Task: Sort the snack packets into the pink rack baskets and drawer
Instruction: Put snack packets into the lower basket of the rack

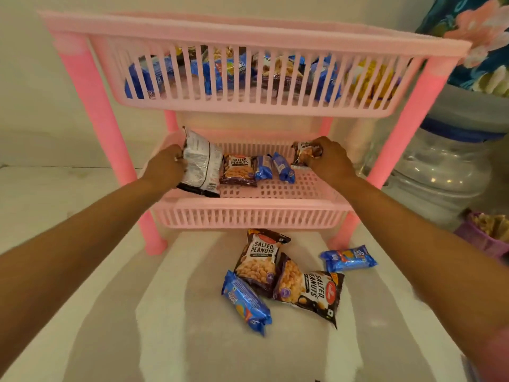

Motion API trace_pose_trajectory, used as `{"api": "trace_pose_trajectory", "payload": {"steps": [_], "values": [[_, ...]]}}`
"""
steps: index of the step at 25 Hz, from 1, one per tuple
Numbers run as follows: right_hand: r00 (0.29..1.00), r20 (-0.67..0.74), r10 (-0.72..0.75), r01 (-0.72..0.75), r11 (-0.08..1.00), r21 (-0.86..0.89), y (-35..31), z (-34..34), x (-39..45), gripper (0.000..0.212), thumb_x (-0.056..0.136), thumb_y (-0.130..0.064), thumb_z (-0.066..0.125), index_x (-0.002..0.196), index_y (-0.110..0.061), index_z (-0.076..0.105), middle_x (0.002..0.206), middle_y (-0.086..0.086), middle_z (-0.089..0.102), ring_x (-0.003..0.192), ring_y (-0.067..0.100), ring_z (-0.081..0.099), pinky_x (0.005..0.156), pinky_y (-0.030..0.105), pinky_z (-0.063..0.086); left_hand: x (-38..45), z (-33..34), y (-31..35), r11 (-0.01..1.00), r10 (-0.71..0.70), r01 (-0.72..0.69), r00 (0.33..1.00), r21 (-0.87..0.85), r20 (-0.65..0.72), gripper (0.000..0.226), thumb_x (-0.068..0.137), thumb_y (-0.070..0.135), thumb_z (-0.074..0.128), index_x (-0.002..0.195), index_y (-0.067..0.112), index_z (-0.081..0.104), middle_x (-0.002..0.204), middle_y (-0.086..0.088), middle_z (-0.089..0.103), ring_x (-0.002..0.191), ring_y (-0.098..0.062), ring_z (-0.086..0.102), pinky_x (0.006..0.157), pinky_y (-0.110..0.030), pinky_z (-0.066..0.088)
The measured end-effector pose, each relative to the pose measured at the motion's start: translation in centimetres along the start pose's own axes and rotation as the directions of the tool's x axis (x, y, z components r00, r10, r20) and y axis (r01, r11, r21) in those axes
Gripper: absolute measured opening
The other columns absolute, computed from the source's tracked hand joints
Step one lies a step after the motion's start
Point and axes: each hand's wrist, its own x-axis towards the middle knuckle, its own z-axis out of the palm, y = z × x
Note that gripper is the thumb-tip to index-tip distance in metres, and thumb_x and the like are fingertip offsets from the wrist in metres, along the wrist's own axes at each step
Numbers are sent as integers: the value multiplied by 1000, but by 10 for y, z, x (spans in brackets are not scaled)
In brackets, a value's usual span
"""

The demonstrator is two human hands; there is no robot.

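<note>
The pink rack has an upper basket (248,106) full of blue and yellow packets. Inside the lower basket (248,216), my left hand (165,168) grips a peanut packet (202,164) showing its white back. My right hand (329,159) pinches another peanut packet (304,154) at the basket's back right. Between the hands lie a salted peanuts packet (239,170) and two blue biscuit packets (264,168) (283,167). On the floor in front lie two peanut packets (260,261) (309,292) and two blue biscuit packets (245,301) (348,258).
A clear water jar with a blue cap (440,166) stands right of the rack. A purple container (487,235) sits near my right forearm. Floral cloth (479,37) hangs at the upper right. A wall is behind the rack.
</note>
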Motion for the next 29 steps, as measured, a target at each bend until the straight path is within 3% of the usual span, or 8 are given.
{"api": "trace_pose_trajectory", "payload": {"steps": [4, 6, 10, 12, 15, 20, 24, 29], "values": [[990, 132, 38, -12, 981, -192, 18, 29, 29, 39, 83, -19, 62, 119, -7, 53, 118, 20, 58, 105, 34, 56, 83, 36, 45, 15, 10, -7, 982, -161, 149, 981, 113, 106, 23, 94, 5, 39, 113, -5, 48, 107, -28, 54, 69, -30, 55, 44, -29, 43], [985, 167, 41, -1, 973, -230, 24, 37, 39, 41, 83, -19, 62, 121, -8, 51, 121, 19, 55, 107, 34, 54, 89, 39, 45, 12, 17, -9, 957, -180, 159, 982, 243, 64, 27, 93, 3, 37, 118, -4, 46, 113, -28, 57, 92, -41, 59, 54, -35, 43], [964, 258, 72, 43, 909, -415, 34, 47, 49, 54, 87, -27, 57, 135, -9, 42, 140, 18, 42, 127, 36, 40, 108, 43, 32, -2, 31, -8, 905, 93, -40, 990, 423, -105, 46, 90, 11, 43, 135, 12, 30, 128, -21, 50, 111, -41, 52, 76, -49, 49], [933, 341, 118, 85, 847, -525, 35, 52, 46, 57, 93, -41, 44, 141, -13, 34, 151, 14, 28, 138, 37, 24, 114, 48, 19, 7, 34, -12, 861, 134, -179, 983, 477, 128, 52, 94, 26, 43, 142, 21, 23, 151, -8, 29, 136, -37, 29, 103, -60, 35], [869, 468, 162, 63, 901, -428, 36, 58, 42, 63, 95, -49, 33, 145, -12, 25, 153, 15, 24, 139, 35, 25, 115, 49, 17, 27, 41, -24, 819, -21, -251, 886, 516, 464, 66, 93, 43, 39, 147, 24, 5, 158, -3, -1, 143, -35, -4, 114, -60, 7], [822, 545, 166, 107, 894, -435, 40, 60, 43, 73, 92, -56, 32, 148, -16, 9, 158, 14, 5, 144, 31, 11, 118, 43, 10, 34, 50, -30, 807, -182, -190, 820, 559, 543, 84, 86, 57, 42, 146, 23, -7, 157, -4, -13, 142, -39, -9, 112, -58, 2], [807, 540, 238, 50, 884, -465, 33, 51, 35, 78, 92, -58, 29, 148, -11, 6, 158, 14, 5, 144, 32, 9, 118, 44, 9, 17, 36, -11, 841, 147, -245, 961, 481, 233, 67, 91, 43, 45, 146, 22, 13, 158, -8, 3, 142, -34, 15, 114, -59, 11], [923, 380, -61, 175, 946, -273, -11, 7, 2, 66, 94, -49, 34, 148, -20, 10, 159, 7, 1, 145, 32, -4, 115, 55, 0, -59, 27, -6, 737, 626, -528, 769, 422, -130, 48, 91, 26, 43, 137, 12, 38, 152, -16, 26, 139, -33, 23, 111, -56, 16]]}}
